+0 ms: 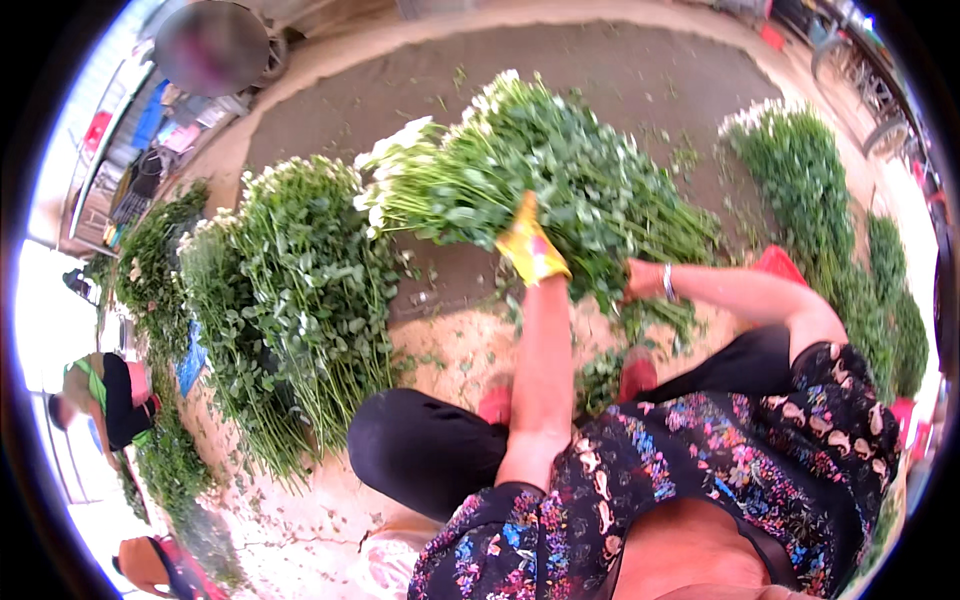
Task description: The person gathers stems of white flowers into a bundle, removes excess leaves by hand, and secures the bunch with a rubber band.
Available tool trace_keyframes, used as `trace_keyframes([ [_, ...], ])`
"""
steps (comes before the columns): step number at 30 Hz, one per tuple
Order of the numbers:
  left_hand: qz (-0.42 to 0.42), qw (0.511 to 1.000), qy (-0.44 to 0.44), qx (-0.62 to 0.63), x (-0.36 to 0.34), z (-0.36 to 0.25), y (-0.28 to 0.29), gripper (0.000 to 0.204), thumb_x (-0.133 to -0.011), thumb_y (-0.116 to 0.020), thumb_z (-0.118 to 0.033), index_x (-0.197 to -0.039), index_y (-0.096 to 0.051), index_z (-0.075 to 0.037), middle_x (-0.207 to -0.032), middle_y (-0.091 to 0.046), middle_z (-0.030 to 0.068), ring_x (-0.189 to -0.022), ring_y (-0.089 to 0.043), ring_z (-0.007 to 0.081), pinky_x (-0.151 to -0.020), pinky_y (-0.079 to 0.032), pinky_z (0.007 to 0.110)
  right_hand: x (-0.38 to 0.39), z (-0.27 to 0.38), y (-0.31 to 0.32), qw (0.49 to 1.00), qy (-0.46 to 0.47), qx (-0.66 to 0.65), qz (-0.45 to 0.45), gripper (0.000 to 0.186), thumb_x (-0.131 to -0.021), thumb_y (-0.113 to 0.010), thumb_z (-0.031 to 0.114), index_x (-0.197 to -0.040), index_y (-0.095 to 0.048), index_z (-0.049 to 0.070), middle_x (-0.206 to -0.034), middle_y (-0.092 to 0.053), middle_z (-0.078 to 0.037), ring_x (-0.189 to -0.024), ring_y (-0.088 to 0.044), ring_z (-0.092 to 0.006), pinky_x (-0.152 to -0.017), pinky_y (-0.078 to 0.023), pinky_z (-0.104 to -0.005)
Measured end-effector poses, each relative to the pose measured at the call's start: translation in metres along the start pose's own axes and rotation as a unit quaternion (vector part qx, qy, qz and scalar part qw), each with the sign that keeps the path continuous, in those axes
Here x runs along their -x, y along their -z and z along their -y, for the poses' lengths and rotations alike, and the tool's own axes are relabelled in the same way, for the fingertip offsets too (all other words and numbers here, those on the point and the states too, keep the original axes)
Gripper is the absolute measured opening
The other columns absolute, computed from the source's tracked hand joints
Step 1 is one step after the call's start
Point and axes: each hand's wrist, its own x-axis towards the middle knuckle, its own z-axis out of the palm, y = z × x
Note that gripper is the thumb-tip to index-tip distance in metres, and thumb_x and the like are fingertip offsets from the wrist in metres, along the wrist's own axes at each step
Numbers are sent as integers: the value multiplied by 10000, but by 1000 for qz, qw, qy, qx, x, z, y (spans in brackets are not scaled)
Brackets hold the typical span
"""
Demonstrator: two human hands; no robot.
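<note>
1. Flowers [560, 150] lie heaped on the mat [640, 65], seemingly loose, left to finish.
2. Left hand [532, 245], gloved, over them; grip unclear.
3. Right hand [642, 280] near stems [690, 235]; grip unclear.
4. Side piles [310, 260] lie gathered.

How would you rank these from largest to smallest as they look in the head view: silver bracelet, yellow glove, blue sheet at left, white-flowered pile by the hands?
1. White-flowered pile
2. Yellow glove
3. Blue sheet
4. Silver bracelet
</note>
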Motion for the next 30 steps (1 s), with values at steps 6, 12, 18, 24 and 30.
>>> trace_keyframes([
  [6, 155, 955, -15, -252, 44, -43, -49, 550, -679, -797, -159, -1135, -562, 41, -1025, -634, 97, -884, -598, 187, -806, -480, 308, 34, 35, 34, 931, 56, -315, 174, 467, -763, -718, 164, -1143, -519, -19, -676, -526, 17, -540, -453, -72, -517, -390, -242],
  [12, 349, 928, 83, 104, -3, -34, -18, 712, -779, -731, -147, -1362, -340, -32, -1273, -479, 127, -1144, -496, 213, -855, -504, 375, 65, 45, 39, 885, 103, -371, 264, 492, -806, -679, 207, -1175, -473, -43, -585, -430, 52, -465, -383, -52, -444, -308, -222],
  [18, 273, 931, 228, 83, 1, 8, -4, 581, -794, -697, -449, -1156, -521, -30, -1032, -564, 86, -890, -572, 203, -757, -524, 391, 51, 42, 21, 874, 54, -415, 246, 363, -837, -625, 139, -1124, -496, -41, -501, -347, 58, -386, -322, -43, -418, -293, -234],
  [24, 255, 933, 137, -216, 6, 11, -20, 686, -705, -774, -428, -1192, -551, 2, -1032, -621, 86, -818, -603, 212, -776, -507, 350, 22, 15, 5, 897, -79, -358, 246, 413, -841, -628, 239, -1140, -518, -23, -613, -504, 15, -470, -452, -103, -458, -397, -290],
  [30, 159, 838, -123, -508, 33, -8, -40, 684, -818, -654, -420, -1312, -401, -20, -1237, -530, 119, -1134, -473, 203, -963, -386, 389, 34, 40, -19, 939, -19, -239, 247, 401, -838, -637, 276, -1118, -552, 1, -779, -580, -27, -646, -529, -154, -599, -446, -310],
])
